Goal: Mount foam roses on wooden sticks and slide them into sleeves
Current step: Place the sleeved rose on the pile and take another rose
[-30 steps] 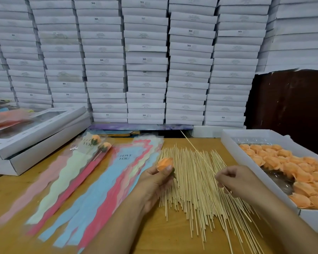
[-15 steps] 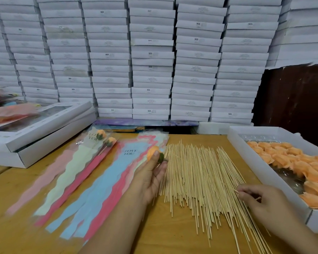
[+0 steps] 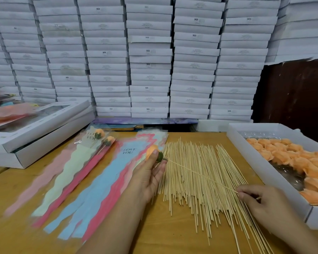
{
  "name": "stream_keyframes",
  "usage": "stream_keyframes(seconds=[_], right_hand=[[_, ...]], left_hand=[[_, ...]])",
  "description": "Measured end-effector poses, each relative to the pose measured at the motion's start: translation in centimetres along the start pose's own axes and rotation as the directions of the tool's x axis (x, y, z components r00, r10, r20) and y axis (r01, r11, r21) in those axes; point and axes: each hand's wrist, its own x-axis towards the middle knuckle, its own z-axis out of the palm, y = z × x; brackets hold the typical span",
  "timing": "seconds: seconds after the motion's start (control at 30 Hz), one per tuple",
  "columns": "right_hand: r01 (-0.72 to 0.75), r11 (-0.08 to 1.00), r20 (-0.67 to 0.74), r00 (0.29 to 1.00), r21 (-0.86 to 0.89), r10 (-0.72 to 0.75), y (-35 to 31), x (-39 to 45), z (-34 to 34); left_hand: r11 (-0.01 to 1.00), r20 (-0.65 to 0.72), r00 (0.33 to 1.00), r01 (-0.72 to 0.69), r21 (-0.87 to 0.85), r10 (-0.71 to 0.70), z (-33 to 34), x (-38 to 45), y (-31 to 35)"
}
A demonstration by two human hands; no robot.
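- Two hands on one job: the left hand (image 3: 148, 177) pinches an orange rose (image 3: 151, 151) between thumb and fingertips, just over the edge of the sleeves (image 3: 106, 180), its green base facing right.
- Right hand (image 3: 259, 202) pinches the far end of a single stick (image 3: 200, 176), whose tip sits right at that green base. Whether it is already inside, I cannot tell.
- Mounting looks like the step in hand, and the aim matters: keep the stick in line with the rose's axis, so the tip goes up the centre and not out through a petal.
- Holding so far back will let a thin stick bow; a grip closer to the rose would steady the push.
- Foam crushes easily, so a light pinch near the base seems wiser than a squeeze on the petals.
- Spare sticks (image 3: 196, 180) lie fanned on the table (image 3: 163, 233); more roses wait in the box (image 3: 246, 154) at right.
- Two done roses (image 3: 104, 137) lie sleeved at upper left; the next sleeve is just beside the left hand.
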Motion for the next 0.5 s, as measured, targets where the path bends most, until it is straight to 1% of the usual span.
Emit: stream_keyframes(seconds=[0.3,0.5], right_hand=[[-0.034,0.999,0.004,0.999,-0.029,0.034,0.20,0.17,0.03],[-0.034,0.999,0.035,0.999,-0.015,0.035,-0.01,0.03,-0.13]], left_hand=[[1.000,-0.009,1.000,0.016,0.021,-0.015,-0.30,0.13,-0.04],[1.000,-0.006,1.000,0.012,0.021,-0.012,-0.27,0.20,-0.06]])
